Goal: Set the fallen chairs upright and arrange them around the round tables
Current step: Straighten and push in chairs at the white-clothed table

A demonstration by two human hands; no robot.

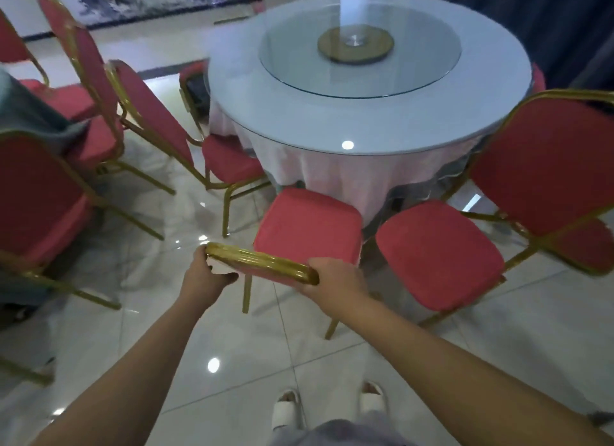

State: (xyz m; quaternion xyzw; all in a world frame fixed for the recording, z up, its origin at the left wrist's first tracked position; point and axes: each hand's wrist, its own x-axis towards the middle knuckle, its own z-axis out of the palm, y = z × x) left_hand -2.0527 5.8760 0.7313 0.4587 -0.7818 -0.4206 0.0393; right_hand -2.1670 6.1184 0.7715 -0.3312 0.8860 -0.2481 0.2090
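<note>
**Glossy tiles, one chair held by its top rail**

Pale floor tiles shone under a red banquet chair, which stood upright with its seat towards the round table. The left hand clasped the left corner of the gold top rail, fingers curled beneath it. The right hand wrapped the right corner. The rail ran between both hands, and the seat lay beyond them, reaching the hem of the pink tablecloth.

Seen from above, the backrest was squashed almost out of sight, and the seat hid the far legs. A neighbouring chair stood just beside on the right, its back cut by the frame edge. More chairs on the left were blurred. A glass turntable lay on the tabletop, with a dark curtain behind.
</note>
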